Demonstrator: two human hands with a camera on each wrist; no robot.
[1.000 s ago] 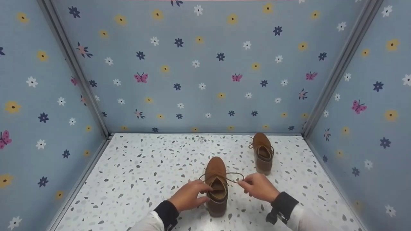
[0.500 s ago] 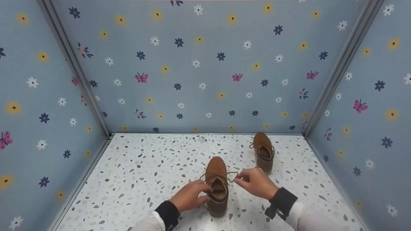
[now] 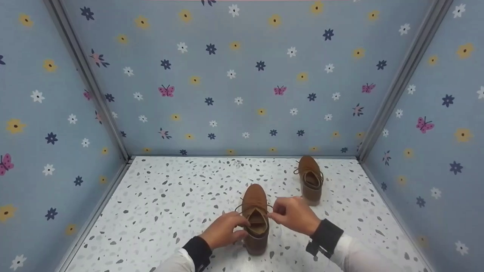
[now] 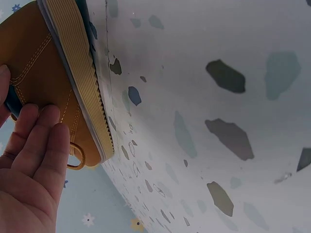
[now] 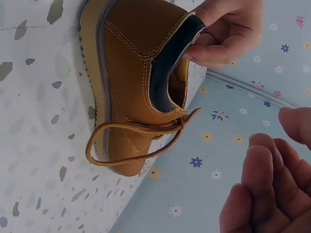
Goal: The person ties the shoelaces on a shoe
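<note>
A brown lace-up shoe (image 3: pixel 254 196) stands on the speckled floor, toe pointing away from me. My left hand (image 3: pixel 225 228) grips its collar near the heel. In the left wrist view, several left fingers (image 4: pixel 51 150) lie along the shoe's side. To the right of the collar is my right hand (image 3: pixel 297 215). The right wrist view shows its fingers loosely bent, the thumb apart from them and nothing between. A brown shoelace (image 5: pixel 121 161) forms a loop down the shoe's side, and one end sticks up free by the eyelets.
A matching brown shoe (image 3: pixel 308 166) stands farther back to the right, close to the rear wall. Blue flowered panels (image 3: pixel 242 83) rise behind and on both sides of the white speckled floor (image 3: pixel 181 189).
My right hand has moved left toward the shoe. The lace it was pulling out sideways now hangs slack, let go. My left hand has stayed on the collar.
</note>
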